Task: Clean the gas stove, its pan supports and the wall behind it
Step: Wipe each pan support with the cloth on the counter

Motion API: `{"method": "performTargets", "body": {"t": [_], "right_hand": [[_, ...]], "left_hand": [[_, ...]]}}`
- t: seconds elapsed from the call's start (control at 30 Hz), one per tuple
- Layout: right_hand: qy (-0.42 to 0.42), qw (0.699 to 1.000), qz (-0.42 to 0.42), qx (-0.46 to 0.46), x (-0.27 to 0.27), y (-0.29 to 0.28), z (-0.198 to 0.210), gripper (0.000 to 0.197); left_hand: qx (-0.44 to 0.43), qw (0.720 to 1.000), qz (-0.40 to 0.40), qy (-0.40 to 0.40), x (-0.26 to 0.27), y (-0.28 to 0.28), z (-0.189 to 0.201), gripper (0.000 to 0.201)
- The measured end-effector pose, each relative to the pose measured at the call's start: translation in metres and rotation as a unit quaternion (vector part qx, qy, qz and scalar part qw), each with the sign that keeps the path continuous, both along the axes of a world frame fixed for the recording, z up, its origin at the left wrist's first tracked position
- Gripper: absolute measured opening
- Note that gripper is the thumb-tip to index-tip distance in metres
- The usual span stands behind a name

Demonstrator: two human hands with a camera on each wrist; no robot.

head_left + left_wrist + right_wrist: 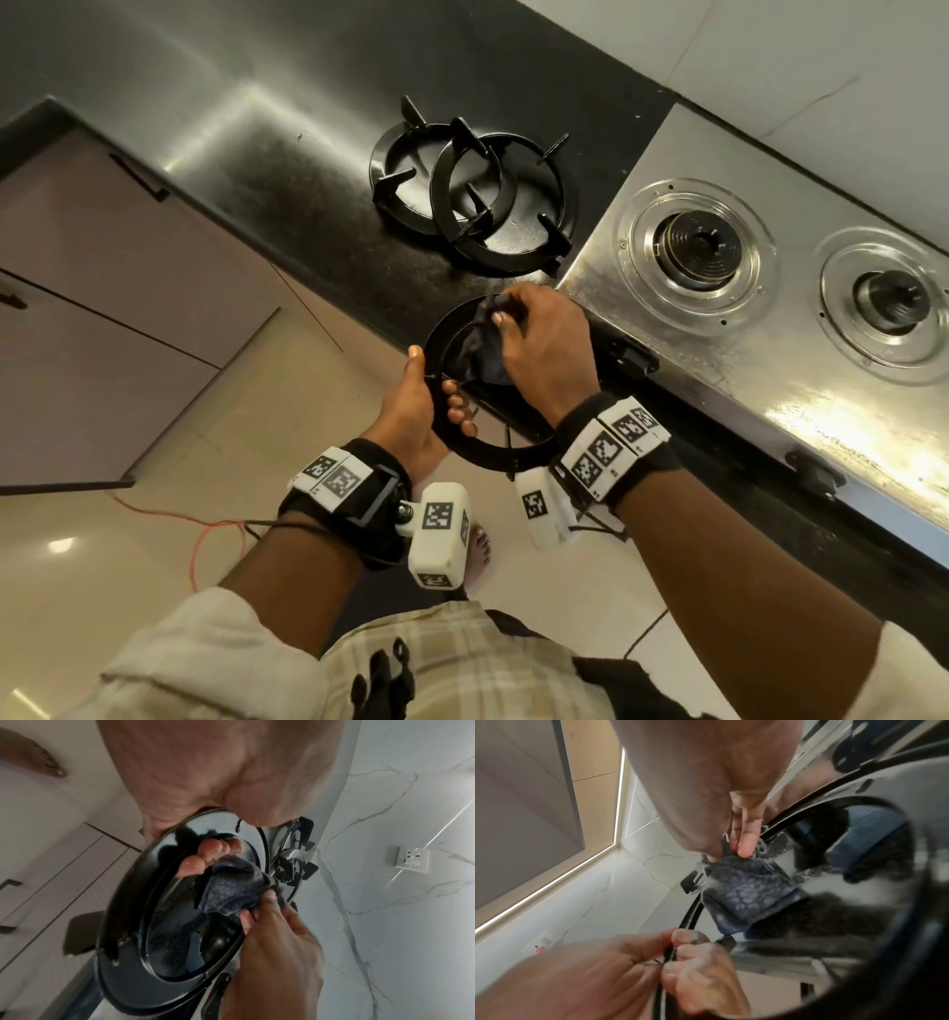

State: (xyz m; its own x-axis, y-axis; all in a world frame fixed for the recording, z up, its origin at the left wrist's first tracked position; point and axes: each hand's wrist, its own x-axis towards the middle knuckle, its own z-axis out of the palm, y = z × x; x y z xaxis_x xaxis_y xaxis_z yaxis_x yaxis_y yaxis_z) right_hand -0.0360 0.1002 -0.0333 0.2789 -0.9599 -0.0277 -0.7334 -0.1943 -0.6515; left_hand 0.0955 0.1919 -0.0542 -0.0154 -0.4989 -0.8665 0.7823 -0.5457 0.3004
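Both hands are busy on one black pan support [464, 452], held in the air just off the front edge of the dark countertop [287, 169]. Left hand [411, 411] clamps its rim, thumb on top, fingers [458, 406] curled underneath through the opening. Right hand [544, 354] pinches a dark blue cloth [480, 339] between thumb and fingertips, bunched and pressed against the ring's inner edge. Up on the countertop, two more pan supports [472, 195] lie overlapping, just beside the steel gas stove [770, 390]. Its two burners [701, 246] sit bare. Behind the stove runs the white wall [821, 67], marble-veined in the left wrist view.
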Motion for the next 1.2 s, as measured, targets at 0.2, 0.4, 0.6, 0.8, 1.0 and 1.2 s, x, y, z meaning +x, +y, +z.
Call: {"method": "performTargets", "body": {"t": [0.2, 0.4, 0.6, 0.8, 1.0, 1.2], "right_hand": [[0.062, 0.996, 0.024, -0.053, 0.026, 0.003, 0.006, 0.021], [0.101, 0.986, 0.120, -0.048, 0.046, 0.024, 0.000, 0.019], [0.131, 0.969, 0.208, -0.008, 0.037, 0.028, 0.005, 0.023], [0.062, 0.975, 0.209, 0.041, 0.026, 0.044, 0.002, 0.029], [0.053, 0.975, 0.213, 0.045, 0.032, 0.063, 0.021, 0.057], [0.081, 0.964, 0.254, 0.007, 0.017, 0.090, 0.011, 0.029]], "left_hand": [[-0.025, 1.000, -0.014, -0.001, 0.003, 0.000, -0.006, 0.066], [-0.089, 0.994, -0.054, -0.029, 0.000, 0.001, -0.007, 0.067], [-0.078, 0.996, -0.036, 0.023, 0.004, 0.002, -0.010, 0.075], [-0.074, 0.995, -0.042, 0.053, 0.016, 0.004, 0.003, 0.066], [-0.066, 0.994, -0.082, -0.001, 0.021, 0.002, 0.005, 0.057], [-0.050, 0.990, -0.131, 0.009, 0.029, -0.001, 0.001, 0.082]]}}
